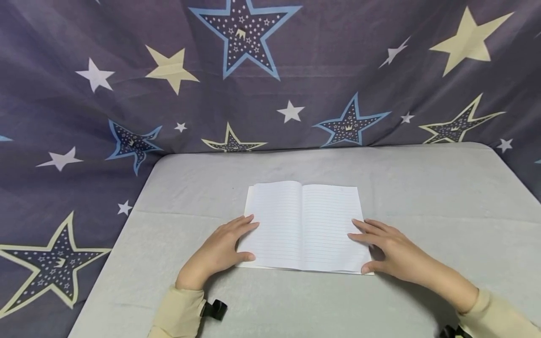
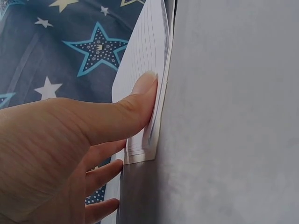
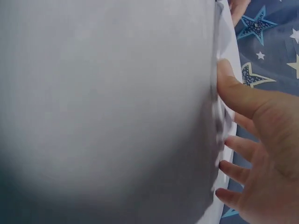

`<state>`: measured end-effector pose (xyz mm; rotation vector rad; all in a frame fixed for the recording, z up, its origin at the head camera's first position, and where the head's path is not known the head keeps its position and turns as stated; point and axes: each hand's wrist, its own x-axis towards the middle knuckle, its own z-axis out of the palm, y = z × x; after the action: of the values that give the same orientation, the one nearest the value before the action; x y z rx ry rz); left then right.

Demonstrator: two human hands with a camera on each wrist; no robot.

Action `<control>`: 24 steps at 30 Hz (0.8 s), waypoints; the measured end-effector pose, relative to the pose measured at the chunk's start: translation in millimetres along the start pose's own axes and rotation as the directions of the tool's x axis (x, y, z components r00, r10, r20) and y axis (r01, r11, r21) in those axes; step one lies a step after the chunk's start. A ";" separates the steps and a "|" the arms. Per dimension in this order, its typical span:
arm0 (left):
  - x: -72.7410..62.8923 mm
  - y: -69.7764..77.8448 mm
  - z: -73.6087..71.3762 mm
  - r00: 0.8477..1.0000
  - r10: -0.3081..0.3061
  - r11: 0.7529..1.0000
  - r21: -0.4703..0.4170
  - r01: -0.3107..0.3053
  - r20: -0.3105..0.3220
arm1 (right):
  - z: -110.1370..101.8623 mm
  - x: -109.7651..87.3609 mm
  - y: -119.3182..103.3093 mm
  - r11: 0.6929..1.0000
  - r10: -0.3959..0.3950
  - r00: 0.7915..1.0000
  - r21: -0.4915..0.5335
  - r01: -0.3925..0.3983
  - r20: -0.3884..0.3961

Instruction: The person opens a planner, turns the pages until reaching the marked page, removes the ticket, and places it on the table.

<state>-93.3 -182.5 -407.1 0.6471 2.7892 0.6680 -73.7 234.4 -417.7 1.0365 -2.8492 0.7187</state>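
An open notebook (image 1: 327, 225) with blank ruled white pages lies flat on the grey-covered table, its fold running between the two pages. My left hand (image 1: 221, 246) rests at the notebook's left edge, fingertips on the page margin and thumb (image 2: 140, 86) on the lower left of the page. At the opposite edge, my right hand (image 1: 393, 249) touches the right page with relaxed, spread fingers. Its thumb (image 3: 226, 74) sits by the lower right corner. Stacked page edges and a pale cover (image 2: 147, 157) show in the left wrist view.
The light grey cloth (image 1: 296, 303) covers the table and has faint creases. Behind and to the sides hangs a dark cloth (image 1: 236, 103) printed with stars. Beige sleeves (image 1: 179, 312) and black wrist straps (image 1: 215, 310) are on both forearms.
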 end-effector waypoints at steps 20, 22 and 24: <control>-2.3 -4.1 -3.0 1.000 0.010 1.000 -0.026 -0.009 0.007 | 15.6 41.8 -76.7 0.957 0.220 0.973 0.208 -0.202 -0.067; -3.3 -6.1 -4.6 1.000 0.014 0.999 -0.038 -0.014 0.009 | 21.2 47.6 -87.5 0.969 0.170 0.984 0.193 -0.157 -0.052; -4.4 -8.7 -6.6 1.000 0.014 0.999 -0.043 -0.013 0.009 | 26.3 52.6 -96.6 0.976 0.126 0.992 0.181 -0.120 -0.026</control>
<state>-94.5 -193.9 -405.0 0.6596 2.7561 0.7241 -52.0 126.4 -392.0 0.8588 -2.8799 1.0101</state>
